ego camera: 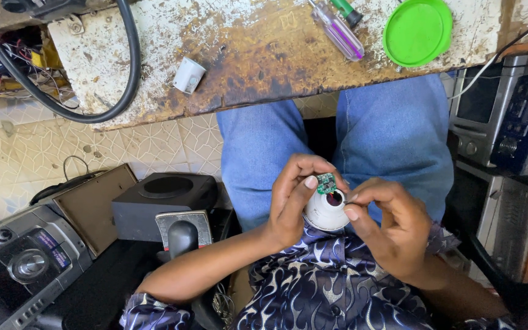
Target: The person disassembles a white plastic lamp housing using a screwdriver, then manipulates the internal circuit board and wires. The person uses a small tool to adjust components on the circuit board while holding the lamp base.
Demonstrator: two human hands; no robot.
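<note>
A repair workshop: stained workbench (258, 67), screwdrivers (337, 27), loose wires (1, 67), old stereos (19, 263).

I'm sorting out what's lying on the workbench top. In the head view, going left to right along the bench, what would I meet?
Thick black cable → small white cup-shaped part → clear-handled screwdriver → green round lid. Below the bench, the left hand holds a white bulb base.
</note>
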